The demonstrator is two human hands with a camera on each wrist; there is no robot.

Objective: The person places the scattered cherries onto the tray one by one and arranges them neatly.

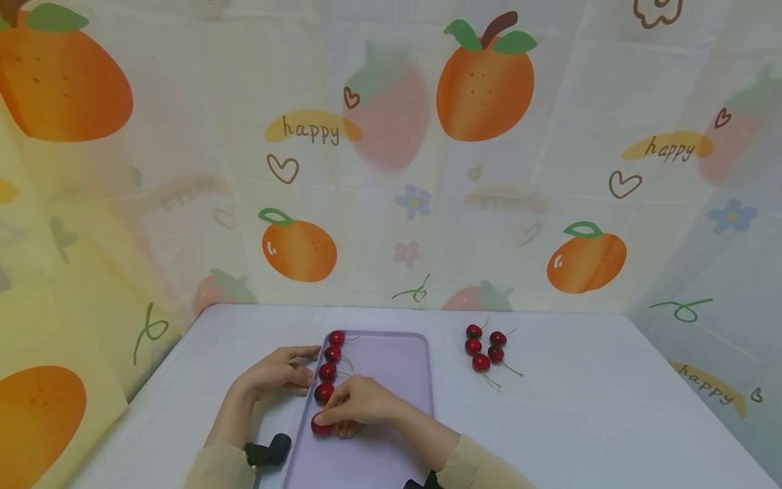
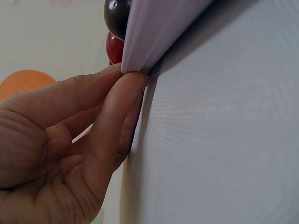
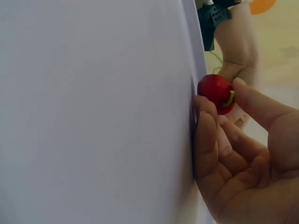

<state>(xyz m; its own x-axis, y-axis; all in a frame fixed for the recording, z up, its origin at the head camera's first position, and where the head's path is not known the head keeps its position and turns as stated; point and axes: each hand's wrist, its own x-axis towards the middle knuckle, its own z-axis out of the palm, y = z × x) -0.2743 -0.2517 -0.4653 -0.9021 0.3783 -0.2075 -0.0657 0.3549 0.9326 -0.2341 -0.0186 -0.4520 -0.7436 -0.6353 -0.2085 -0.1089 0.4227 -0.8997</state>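
Note:
On the lilac tray (image 1: 391, 360), several dark red cherries with stems stand in a row along the left rim, the farthest cherry (image 1: 337, 337) near the back corner. My right hand (image 1: 363, 401) pinches the nearest cherry (image 1: 320, 424) of that row between thumb and fingers, low over the tray. Seen from the right wrist, this cherry (image 3: 216, 92) shows a short green stem, and the other fingertips touch the tray floor. Outside the tray's left edge, my left hand (image 1: 275, 373) holds the rim, with thumb (image 2: 124, 91) and forefinger pinching it in the left wrist view.
A loose cluster of several cherries (image 1: 480, 363) with green stems lies on the white table (image 1: 580, 394) right of the tray. Behind the table hangs a fruit-printed cloth (image 1: 379, 204). A black wrist device (image 1: 269, 451) sits by the tray's left edge.

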